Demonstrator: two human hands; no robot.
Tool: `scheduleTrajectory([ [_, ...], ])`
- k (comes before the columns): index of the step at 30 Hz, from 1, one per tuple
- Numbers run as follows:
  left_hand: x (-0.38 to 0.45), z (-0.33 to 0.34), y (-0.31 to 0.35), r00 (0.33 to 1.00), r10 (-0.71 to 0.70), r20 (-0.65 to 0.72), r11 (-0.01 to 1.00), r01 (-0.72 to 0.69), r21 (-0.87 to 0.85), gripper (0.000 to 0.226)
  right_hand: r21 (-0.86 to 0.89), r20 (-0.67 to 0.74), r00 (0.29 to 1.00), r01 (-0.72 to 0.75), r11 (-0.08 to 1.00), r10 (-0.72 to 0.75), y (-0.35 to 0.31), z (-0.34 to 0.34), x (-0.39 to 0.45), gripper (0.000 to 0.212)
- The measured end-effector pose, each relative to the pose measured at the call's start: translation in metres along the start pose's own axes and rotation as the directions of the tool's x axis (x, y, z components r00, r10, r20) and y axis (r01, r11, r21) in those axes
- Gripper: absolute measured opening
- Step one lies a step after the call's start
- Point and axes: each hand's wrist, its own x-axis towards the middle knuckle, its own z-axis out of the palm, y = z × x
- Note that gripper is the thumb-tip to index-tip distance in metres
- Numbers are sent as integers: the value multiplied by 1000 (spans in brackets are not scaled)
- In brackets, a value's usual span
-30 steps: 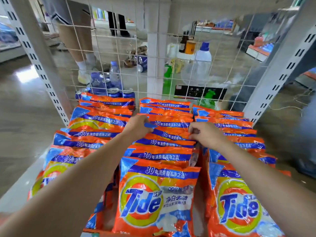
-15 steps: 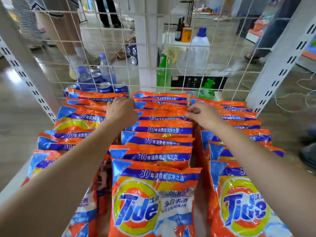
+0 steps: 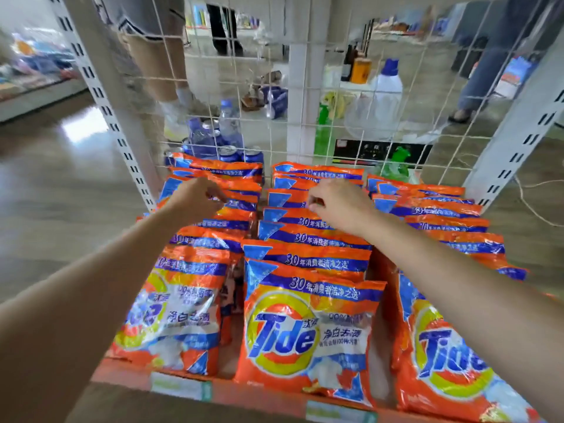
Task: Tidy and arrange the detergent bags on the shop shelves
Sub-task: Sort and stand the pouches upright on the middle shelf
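Detergent bags [image 3: 308,328] — orange, glossy, perhaps crinkled — in upright rows.

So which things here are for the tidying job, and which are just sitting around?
For the job:
- left row of detergent bags
- middle row
- right row
- left hand
- right hand

Just sitting around, behind the wire mesh:
- white jug
- green spray bottles
- water bottles

Behind wire mesh panel [image 3: 305,141]: blue water bottles [image 3: 213,132], white jug w/ blue cap [image 3: 387,87], green spray bottle [image 3: 396,166]; bystander's legs [image 3: 158,56] upper left.
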Motion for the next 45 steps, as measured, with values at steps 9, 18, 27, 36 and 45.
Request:
scheduleTrajectory([
  [9, -112, -56, -87, 945, 141, 295, 979, -177, 98, 36, 133, 220, 972, 57, 989, -85, -115, 59, 23, 26],
  [18, -74, -66, -99, 999, -42, -33, 989, 46, 138, 18, 161, 313, 950, -32, 986, -21, -106, 60, 39, 23],
  [27, -19, -11, -99, 932, -362, -30, 930, 363, 50, 39, 249, 175, 968, -221, 943, 181, -105, 80, 47, 29],
  [36, -39, -12, -110, 889, -399, -224, 883, 307, -355, 16, 353, -11, 933, -333, 874, 360, -122, 82, 43, 9],
  [45, -90, -34, -129, 865, -338, 370, 798, 472, -376, 26, 12, 253, 948, -203, 979, 193, -156, 55, 12, 38],
])
